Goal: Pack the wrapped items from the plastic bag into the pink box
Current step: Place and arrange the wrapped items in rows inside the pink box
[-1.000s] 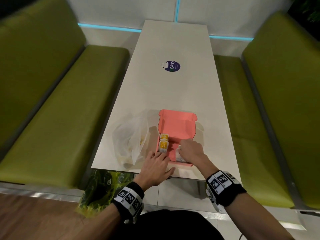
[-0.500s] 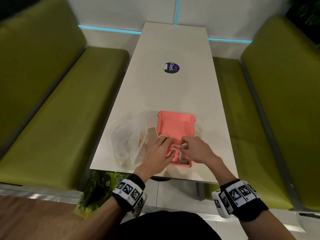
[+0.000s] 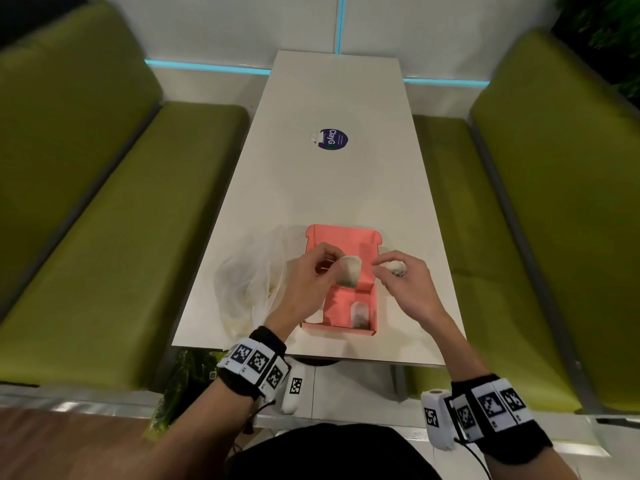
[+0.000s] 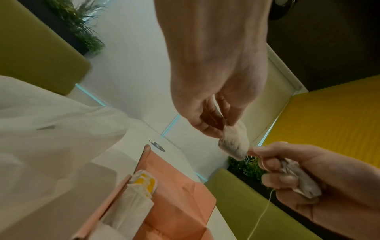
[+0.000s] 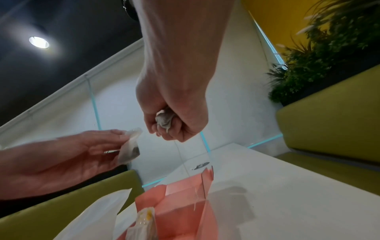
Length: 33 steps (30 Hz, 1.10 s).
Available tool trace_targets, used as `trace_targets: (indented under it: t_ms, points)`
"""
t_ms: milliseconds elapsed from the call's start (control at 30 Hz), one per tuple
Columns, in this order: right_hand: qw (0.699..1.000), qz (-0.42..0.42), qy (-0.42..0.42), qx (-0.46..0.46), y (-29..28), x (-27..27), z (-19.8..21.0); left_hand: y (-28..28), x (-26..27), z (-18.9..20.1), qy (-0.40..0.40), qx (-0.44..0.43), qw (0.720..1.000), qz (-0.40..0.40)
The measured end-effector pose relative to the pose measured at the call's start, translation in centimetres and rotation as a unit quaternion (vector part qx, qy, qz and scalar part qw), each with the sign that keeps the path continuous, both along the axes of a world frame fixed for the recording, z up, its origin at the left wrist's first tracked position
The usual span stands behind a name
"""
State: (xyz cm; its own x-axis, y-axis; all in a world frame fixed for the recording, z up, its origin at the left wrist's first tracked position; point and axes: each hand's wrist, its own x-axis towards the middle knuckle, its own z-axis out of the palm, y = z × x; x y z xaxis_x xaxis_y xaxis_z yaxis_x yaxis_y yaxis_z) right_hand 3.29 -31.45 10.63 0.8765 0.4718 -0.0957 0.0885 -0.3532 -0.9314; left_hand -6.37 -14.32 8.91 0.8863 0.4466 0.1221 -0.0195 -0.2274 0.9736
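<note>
The open pink box (image 3: 373,306) sits near the table's front edge, lid raised at the back. My left hand (image 3: 313,271) pinches a pale wrapped item (image 3: 349,271) (image 4: 234,142) (image 5: 129,151) above the box. My right hand (image 3: 398,273) grips a second, crumpled wrapped item (image 3: 396,266) (image 4: 302,180) (image 5: 164,121) in its curled fingers, just right of the first; a thin string hangs from it. Inside the box lies a clear wrapped item (image 3: 359,314), and yellow-printed wrapped items (image 4: 141,183) stand at its left wall. The plastic bag (image 3: 247,282) lies left of the box.
A purple round sticker (image 3: 332,139) sits mid-table on the white table (image 3: 329,188). Green benches (image 3: 114,220) flank both sides. A green bag (image 3: 180,386) lies on the floor under the near left corner. Plants (image 5: 320,53) stand behind the right bench.
Both hands have risen out of the box, each lifting a wrapped item, and now hold them apart above it. The head view has shifted slightly.
</note>
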Motion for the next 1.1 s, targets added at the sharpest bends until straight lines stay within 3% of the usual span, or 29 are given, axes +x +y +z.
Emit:
trace_targets:
  t_ms: [300, 533, 667, 900, 1100]
  points:
    - [0.995, 0.024, 0.032, 0.096, 1.8, -1.9, 1.0, -0.2, -0.2, 1.0, -0.019, 0.014, 1.000, -0.003]
    - [0.992, 0.090, -0.089, -0.013, 2.4, -1.2, 2.3, 0.0, -0.8, 0.9, -0.004, 0.040, 0.999, -0.026]
    - [0.988, 0.099, -0.110, -0.037, 2.4, -0.7, 2.9, 0.1, -1.6, 1.0, -0.004, 0.045, 0.998, -0.051]
    - [0.971, 0.192, -0.117, -0.080, 2.5, -1.5, 3.0, 0.5, -2.5, 1.0, 0.003, 0.049, 0.996, -0.071]
    - [0.962, 0.186, -0.131, -0.152, 2.2, -1.3, 1.2, 1.8, -3.8, -1.8, 0.110, 0.162, 0.978, -0.071]
